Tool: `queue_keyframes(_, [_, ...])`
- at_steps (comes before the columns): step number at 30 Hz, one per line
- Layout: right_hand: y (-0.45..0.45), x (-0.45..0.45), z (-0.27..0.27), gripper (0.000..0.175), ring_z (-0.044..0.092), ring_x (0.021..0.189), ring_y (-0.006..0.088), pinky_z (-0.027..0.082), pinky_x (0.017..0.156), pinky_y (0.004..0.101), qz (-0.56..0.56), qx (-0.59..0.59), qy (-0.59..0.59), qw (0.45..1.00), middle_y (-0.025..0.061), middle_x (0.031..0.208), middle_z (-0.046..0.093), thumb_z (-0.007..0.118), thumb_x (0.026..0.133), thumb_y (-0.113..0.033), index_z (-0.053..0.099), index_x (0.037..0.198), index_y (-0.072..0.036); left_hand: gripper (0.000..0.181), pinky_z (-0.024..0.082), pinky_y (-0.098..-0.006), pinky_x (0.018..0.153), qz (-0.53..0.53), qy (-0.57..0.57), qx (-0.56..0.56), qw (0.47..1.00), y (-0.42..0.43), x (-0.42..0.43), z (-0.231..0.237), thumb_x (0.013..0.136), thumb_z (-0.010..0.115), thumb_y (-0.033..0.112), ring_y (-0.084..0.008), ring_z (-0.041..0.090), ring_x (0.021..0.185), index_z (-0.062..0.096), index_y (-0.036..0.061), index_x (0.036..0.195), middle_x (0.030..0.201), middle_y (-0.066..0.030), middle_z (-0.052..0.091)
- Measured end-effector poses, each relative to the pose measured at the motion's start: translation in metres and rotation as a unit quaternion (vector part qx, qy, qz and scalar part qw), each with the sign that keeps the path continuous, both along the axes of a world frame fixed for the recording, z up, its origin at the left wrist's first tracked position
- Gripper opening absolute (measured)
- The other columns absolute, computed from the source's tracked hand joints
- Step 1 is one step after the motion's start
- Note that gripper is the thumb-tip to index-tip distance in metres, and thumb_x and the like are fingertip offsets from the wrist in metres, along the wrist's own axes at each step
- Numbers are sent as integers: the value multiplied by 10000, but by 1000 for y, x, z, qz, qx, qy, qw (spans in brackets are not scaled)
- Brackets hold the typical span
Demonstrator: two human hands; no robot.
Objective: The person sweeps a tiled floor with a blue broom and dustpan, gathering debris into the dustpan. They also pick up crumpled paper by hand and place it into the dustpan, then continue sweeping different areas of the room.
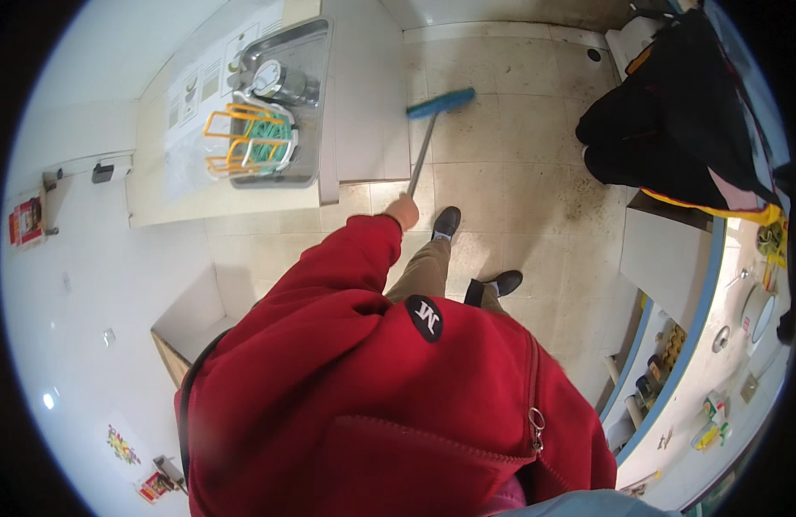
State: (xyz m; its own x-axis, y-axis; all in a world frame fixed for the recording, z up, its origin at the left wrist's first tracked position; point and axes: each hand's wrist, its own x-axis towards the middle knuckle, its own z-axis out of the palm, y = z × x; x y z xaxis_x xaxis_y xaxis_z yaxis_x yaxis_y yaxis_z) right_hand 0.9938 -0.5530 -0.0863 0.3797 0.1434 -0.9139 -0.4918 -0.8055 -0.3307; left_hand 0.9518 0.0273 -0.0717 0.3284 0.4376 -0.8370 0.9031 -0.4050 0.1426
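My left hand (403, 212), at the end of a red sleeve, is closed around the grey handle (423, 155) of a broom. The broom's blue head (442, 105) rests on the tiled floor beside the white cabinet (365, 97), and its outline is slightly blurred. Dark specks of dirt (582, 200) lie on the tiles to the right, with fainter marks near the top. My right hand is out of view. My feet in dark shoes (446, 223) stand on the floor below the broom.
A metal tray (325, 129) on the left counter holds a glass jar and a yellow-and-white rack with green contents. Black cloth with yellow edging (669, 110) fills the upper right; whether someone wears it, I cannot tell. A blue-edged counter (685, 310) with open shelves runs along the right.
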Motion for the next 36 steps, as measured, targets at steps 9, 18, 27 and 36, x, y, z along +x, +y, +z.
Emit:
queue_keyframes(9, [-53, 77, -5, 396, 570, 616, 164, 460, 559, 284, -9, -10, -54, 998, 126, 752, 616, 520, 781, -166, 509, 1138, 5, 547, 289, -263, 325, 402, -95, -205, 887, -94, -53, 100, 706, 478, 3, -102, 324, 371, 333, 75, 1228, 551, -28, 405])
queue_keyframes(18, [-70, 80, -7, 406, 605, 741, 190, 469, 668, 306, 62, -75, -66, 993, 168, 876, 629, 520, 786, -203, 518, 1128, 16, 519, 337, -281, 360, 242, -140, -42, 959, -49, -27, 121, 737, 513, 113, -140, 435, 450, 417, 103, 1246, 628, -68, 508])
queue_keyframes(27, [23, 100, 55, 409, 602, 743, 189, 468, 671, 306, 70, -120, -32, 990, 165, 871, 627, 520, 791, -202, 509, 1134, 20, 352, 415, -448, 814, 40, -296, 184, 936, 144, 115, -16, 752, 406, 85, -402, 526, 929, 500, 1, 1081, 969, -261, 558])
queue_keyframes(36, [66, 107, 63, 412, 598, 745, 188, 467, 674, 305, 76, -128, -18, 989, 162, 866, 624, 520, 796, -200, 501, 1140, 25, 226, 449, -453, 732, 29, -219, 183, 958, 202, 134, -75, 752, 429, 78, -416, 555, 851, 545, -36, 910, 879, -279, 571])
